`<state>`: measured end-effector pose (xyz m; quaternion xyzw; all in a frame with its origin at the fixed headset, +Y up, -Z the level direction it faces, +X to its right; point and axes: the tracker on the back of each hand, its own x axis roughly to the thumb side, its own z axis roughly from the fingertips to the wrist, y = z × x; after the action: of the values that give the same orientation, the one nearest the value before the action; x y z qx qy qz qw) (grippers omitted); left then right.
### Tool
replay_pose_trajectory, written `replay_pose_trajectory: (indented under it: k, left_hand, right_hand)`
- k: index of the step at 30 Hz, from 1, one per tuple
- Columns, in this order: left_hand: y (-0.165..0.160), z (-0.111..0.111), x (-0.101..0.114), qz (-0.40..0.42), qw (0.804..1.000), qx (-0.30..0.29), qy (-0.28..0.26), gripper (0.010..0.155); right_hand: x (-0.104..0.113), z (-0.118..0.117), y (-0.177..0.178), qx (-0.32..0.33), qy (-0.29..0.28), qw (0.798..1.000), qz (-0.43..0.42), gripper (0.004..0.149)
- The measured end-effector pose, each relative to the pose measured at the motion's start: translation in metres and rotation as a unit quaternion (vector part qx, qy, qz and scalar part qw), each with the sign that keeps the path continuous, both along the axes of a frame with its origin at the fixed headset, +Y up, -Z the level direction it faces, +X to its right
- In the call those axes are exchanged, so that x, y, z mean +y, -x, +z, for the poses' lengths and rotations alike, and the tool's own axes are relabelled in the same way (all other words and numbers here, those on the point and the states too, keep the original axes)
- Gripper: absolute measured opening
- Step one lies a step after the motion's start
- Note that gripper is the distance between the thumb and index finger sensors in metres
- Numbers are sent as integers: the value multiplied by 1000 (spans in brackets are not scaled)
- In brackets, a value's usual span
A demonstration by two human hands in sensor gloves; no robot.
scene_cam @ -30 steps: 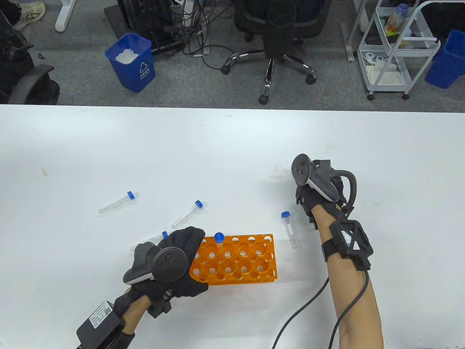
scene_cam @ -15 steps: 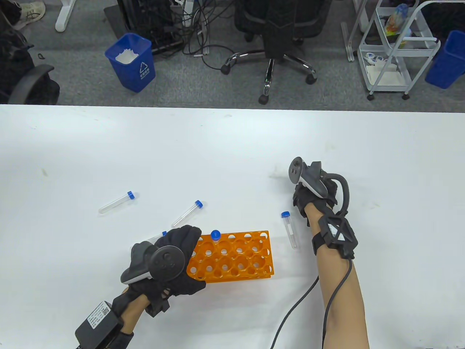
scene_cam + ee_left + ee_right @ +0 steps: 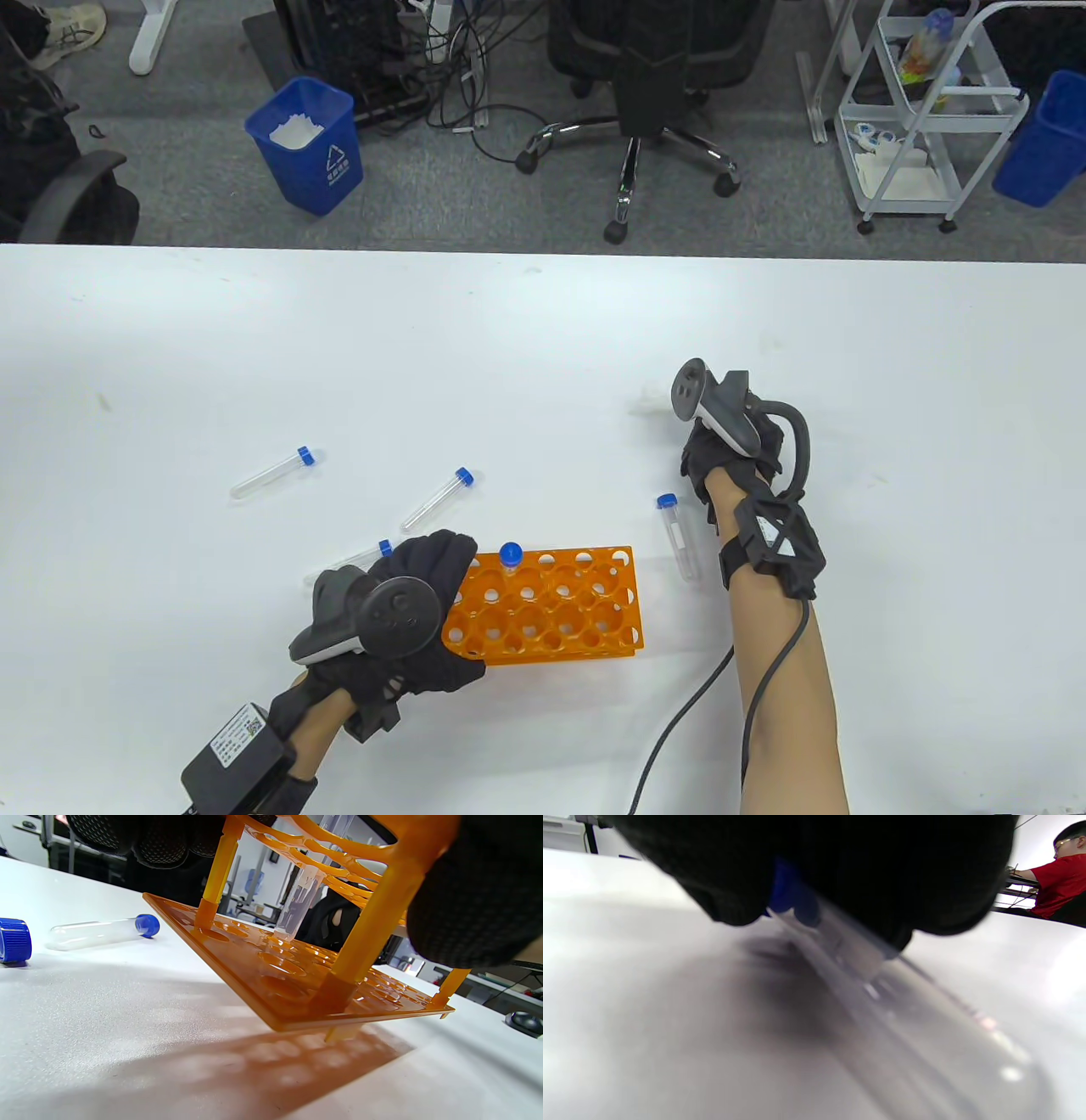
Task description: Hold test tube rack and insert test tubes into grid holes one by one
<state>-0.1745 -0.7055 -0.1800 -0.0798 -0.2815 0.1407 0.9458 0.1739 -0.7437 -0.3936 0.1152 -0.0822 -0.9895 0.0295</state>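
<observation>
My left hand [image 3: 424, 594] grips the rack [image 3: 551, 607] — tilted, so level it — while my right fingers [image 3: 734, 878] hold a capped tube [image 3: 882, 1001]; lift it upright.

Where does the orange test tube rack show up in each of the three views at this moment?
Table view: the orange test tube rack sits bottom centre, the left hand gripping its left end.
Left wrist view: it fills the centre and top right, seen from low down, tilted off the table.
Right wrist view: not in it.
Shared landmark: the capped tube standing in the rack.
</observation>
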Motion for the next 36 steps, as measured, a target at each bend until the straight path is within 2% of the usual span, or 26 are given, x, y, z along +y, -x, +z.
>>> replay_pose_trajectory:
  k: [4,12,16,23,29,36]
  left_hand:
    - [1,0,1,3,1000,1,-2,122]
    - [-1,0,0,6,1000,-4,-2,121]
    - [-4,2,0,6,1000,-11,-5,121]
    - [-8,4,0,7,1000,-21,-6,121]
    - [-11,5,0,7,1000,-29,-6,121]
    - [-12,4,-1,9,999,-32,-3,121]
  right_hand:
    - [24,9,-4,1,-29,1000,-1,60]
    - [101,47,-9,17,-160,987,-28,56]
    - [145,73,-6,42,-229,971,-45,56]
    - [198,121,13,106,-319,939,-67,56]
    - [215,165,47,202,-342,915,-69,58]
    - [200,204,85,306,-301,900,-72,58]
